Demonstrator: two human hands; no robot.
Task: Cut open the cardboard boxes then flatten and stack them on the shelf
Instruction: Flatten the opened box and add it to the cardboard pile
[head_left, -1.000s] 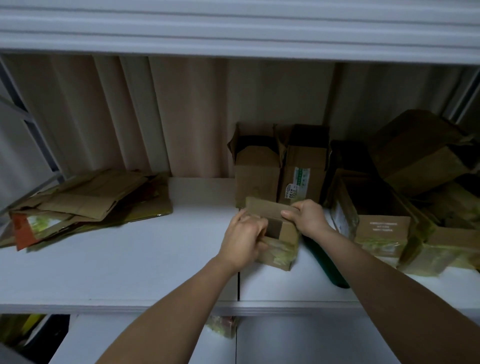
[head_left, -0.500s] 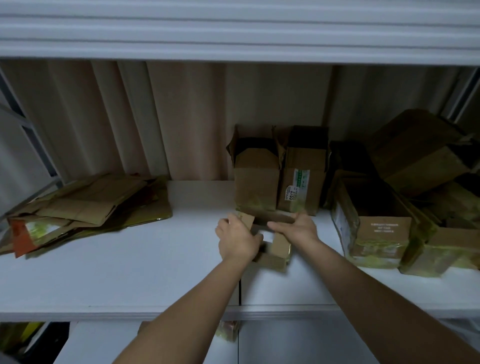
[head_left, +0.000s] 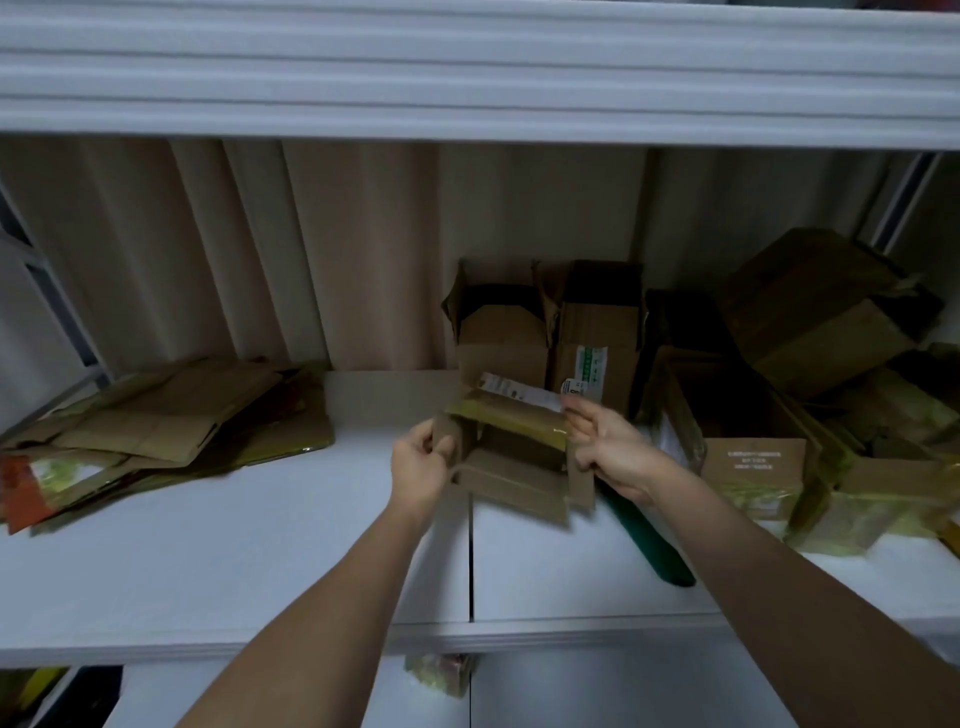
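The small cardboard box (head_left: 511, 457), open side facing up and toward the camera, is held just above the white shelf (head_left: 260, 561), in front of two upright boxes (head_left: 550, 332). Its left flap is pinched by the left hand (head_left: 422, 470); its right flap is gripped by the right hand (head_left: 608, 447). Flattened cardboard (head_left: 156, 431) is piled far left, and a green cutter (head_left: 649, 540) is lying under the right wrist.
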